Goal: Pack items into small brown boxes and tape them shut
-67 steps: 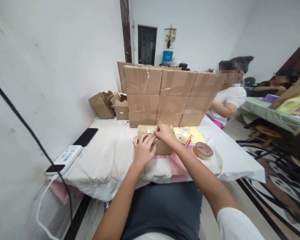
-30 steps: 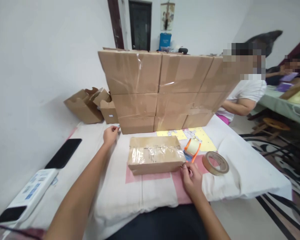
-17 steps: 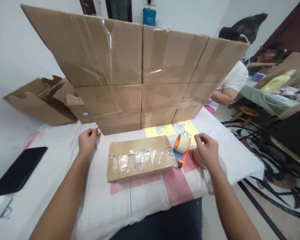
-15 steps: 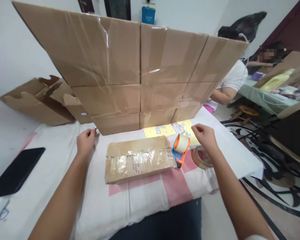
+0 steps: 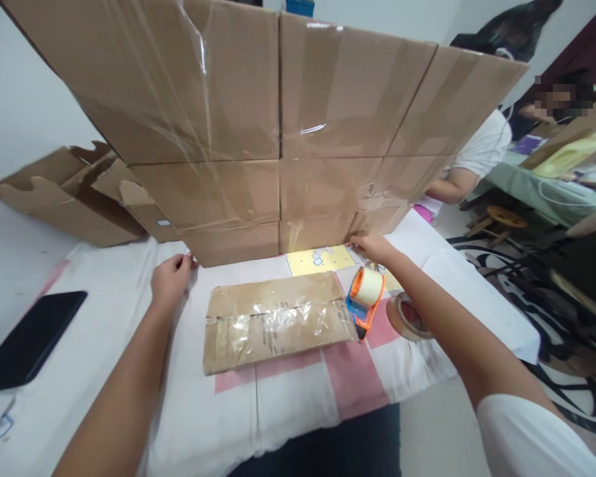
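Observation:
A large taped cardboard panel (image 5: pixel 238 192), divided into box-like squares, stands upright across the table in front of me. My left hand (image 5: pixel 171 281) is closed in a pinch beside its lower left corner; what the fingertips hold, if anything, is too small to make out. At the panel's lower edge, right of centre, my right hand (image 5: pixel 377 249) has its fingertips drawn together over a yellow patterned sheet (image 5: pixel 302 264). Anything between those fingers is hidden. Between my arms lies a long, tape-covered cardboard box (image 5: pixel 281 324). An orange and blue tape dispenser (image 5: pixel 366 291) touches its right end.
A brown tape roll (image 5: pixel 402 317) lies under my right forearm. Opened cardboard boxes (image 5: pixel 74 199) stand at the left wall, and a black tablet (image 5: pixel 32 341) lies at the left edge. Behind the panel on the right sits a person in a white shirt (image 5: pixel 487 149); another is farther back.
My right hand has moved left and forward to the panel's lower edge, over the scraps on the yellow sheet. My left hand stays by the lower left corner. The view has tilted slightly down.

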The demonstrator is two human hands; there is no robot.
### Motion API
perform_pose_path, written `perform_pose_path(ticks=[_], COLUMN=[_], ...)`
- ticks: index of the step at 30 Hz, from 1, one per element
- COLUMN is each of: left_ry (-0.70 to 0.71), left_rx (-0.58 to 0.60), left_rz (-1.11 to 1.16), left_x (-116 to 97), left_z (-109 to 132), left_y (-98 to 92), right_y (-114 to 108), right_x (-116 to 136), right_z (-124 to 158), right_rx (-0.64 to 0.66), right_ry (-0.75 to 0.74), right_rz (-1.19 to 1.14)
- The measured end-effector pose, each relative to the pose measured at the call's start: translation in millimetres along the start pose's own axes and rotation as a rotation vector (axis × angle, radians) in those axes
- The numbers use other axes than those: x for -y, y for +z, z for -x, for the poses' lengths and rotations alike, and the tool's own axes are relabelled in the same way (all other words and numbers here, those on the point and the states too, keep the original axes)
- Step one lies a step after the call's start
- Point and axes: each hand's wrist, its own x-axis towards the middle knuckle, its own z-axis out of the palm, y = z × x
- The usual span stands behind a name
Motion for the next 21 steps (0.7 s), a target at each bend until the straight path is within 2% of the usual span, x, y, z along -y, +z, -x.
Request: perform_pose_path(ticks=[3,5,7,10,12,15,18,21], left_ry=[0.006,0.009,0.010,0.012,0.011,0.022,0.033,0.019], left_rx=[-0.002,-0.002,-0.006,-0.017,-0.030,-0.050,-0.058,-0.068], left_rz=[0.002,0.008,0.016,0.046,0.068,0.104,0.134,0.149], left_x=[-0.4,-0.6,-0.5,-0.4,-0.4,-1.1,-2.7,-5.8], left_z=[0.0,0.4,0.8,1.2,1.7,2.8,4.5,6.5], left_y=[0.0,0.1,0.2,0.5,0.5,0.2,-0.6,-1.7], right_y=[-6.0,-12.2,-18.8,-22.1,-15.1,9.3,36.1,50.7], right_x=[1.0,10.0,29.5,76.4,111.6,155.9,184.7,200.8], right_z=[9.0,22.8,43.8,83.9,109.6,136.3,147.2,150.8], right_rx=[-0.078,-0.194,-0.356,-0.577,-0.648,-0.669,-0.640,-0.702], right_ry=[0.039,0.101,0.172,0.237,0.269,0.322,0.358,0.365], right_rz=[0.006,-0.022,-0.114,-0.374,-0.528,-0.656,-0.715,-0.654])
